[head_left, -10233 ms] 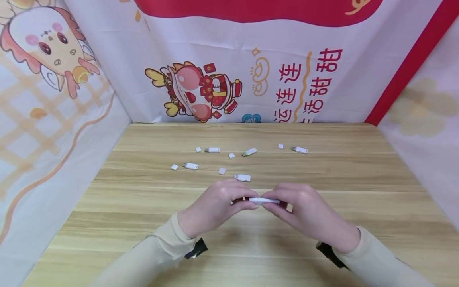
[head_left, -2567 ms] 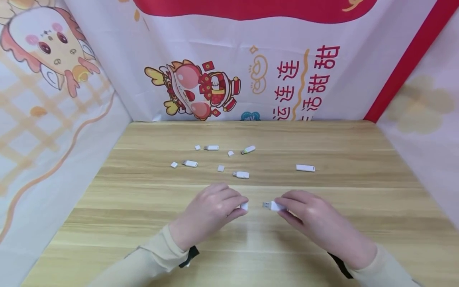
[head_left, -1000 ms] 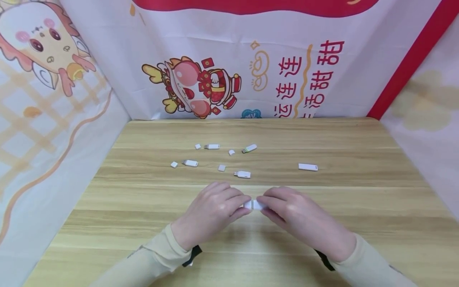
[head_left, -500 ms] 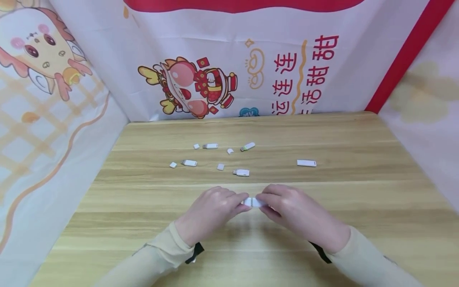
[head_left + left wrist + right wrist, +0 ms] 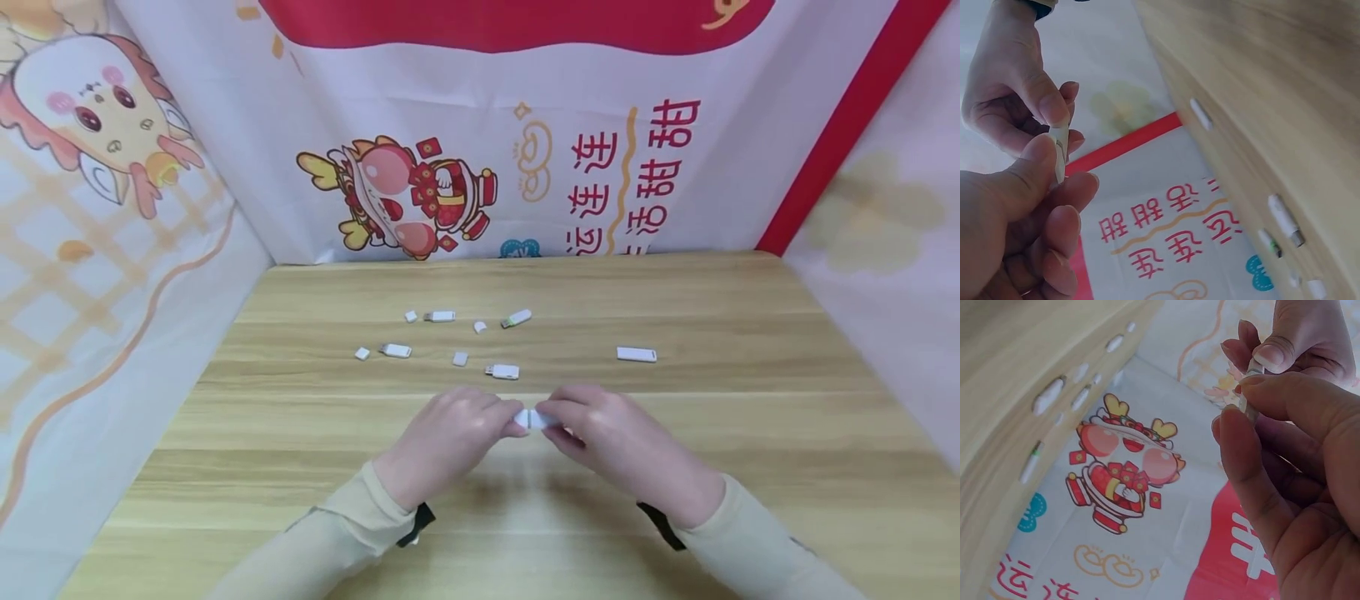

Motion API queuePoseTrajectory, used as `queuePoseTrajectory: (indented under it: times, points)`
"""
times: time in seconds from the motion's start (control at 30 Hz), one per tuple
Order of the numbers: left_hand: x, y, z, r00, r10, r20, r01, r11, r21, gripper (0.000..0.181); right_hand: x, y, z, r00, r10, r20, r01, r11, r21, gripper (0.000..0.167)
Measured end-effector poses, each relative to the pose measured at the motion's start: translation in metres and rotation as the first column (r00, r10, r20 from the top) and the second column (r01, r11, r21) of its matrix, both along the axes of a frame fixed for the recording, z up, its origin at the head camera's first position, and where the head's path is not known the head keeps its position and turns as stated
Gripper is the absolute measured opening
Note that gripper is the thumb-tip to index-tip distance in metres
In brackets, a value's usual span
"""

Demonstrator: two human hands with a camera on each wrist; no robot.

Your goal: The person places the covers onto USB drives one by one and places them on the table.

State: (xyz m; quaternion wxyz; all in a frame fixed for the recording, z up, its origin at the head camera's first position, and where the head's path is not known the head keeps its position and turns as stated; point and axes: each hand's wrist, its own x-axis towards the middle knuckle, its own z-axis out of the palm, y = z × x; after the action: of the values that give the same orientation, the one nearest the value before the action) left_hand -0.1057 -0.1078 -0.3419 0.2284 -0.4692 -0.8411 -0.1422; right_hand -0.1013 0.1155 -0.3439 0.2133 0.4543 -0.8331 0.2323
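Note:
In the head view my left hand (image 5: 450,442) pinches a small white cap (image 5: 522,418) between thumb and finger. My right hand (image 5: 626,446) pinches the white body of a USB stick (image 5: 538,419) the same way. Cap and stick meet end to end above the front half of the table, a thin seam showing between them; the metal plug is hidden. Fingers cover much of both pieces in the wrist views. Farther back on the right lies a white USB stick (image 5: 637,355) with no plug showing.
Several uncapped USB sticks lie behind the hands on the wooden table (image 5: 300,467), among them one with a green band (image 5: 517,318) and a nearer white one (image 5: 502,372). Loose caps, such as a square one (image 5: 460,358), lie beside them. Printed cloth walls (image 5: 450,92) enclose the table.
The stick and cap at the back right were picked up, and a closed stick was laid down at right. The held cap and bare-plug stick came together; over the last second they stay joined.

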Motion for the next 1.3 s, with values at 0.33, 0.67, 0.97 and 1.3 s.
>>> queuePoseTrajectory:
  times: [0.33,0.67,0.97,1.3]
  points:
    - [-0.001,0.011,0.018,0.999,0.015,-0.049,-0.016,1.000,-0.002,0.020,-0.001,0.006,0.017,0.995,-0.047,-0.092,0.043,0.998,-0.040,0.027]
    - [-0.008,0.024,0.020,0.998,0.034,-0.059,-0.036,0.998,-0.045,0.021,-0.006,0.012,0.023,0.991,-0.069,-0.112,0.068,0.998,-0.018,0.031]
    - [-0.010,0.031,0.021,0.996,0.059,-0.070,-0.062,0.997,-0.041,0.015,-0.008,0.014,0.027,0.989,-0.076,-0.130,0.077,0.997,0.002,0.028]
    - [-0.020,0.038,0.017,0.998,0.055,-0.005,-0.055,0.998,-0.004,0.013,-0.018,0.020,0.028,0.991,-0.114,-0.067,0.119,0.990,0.076,0.026]
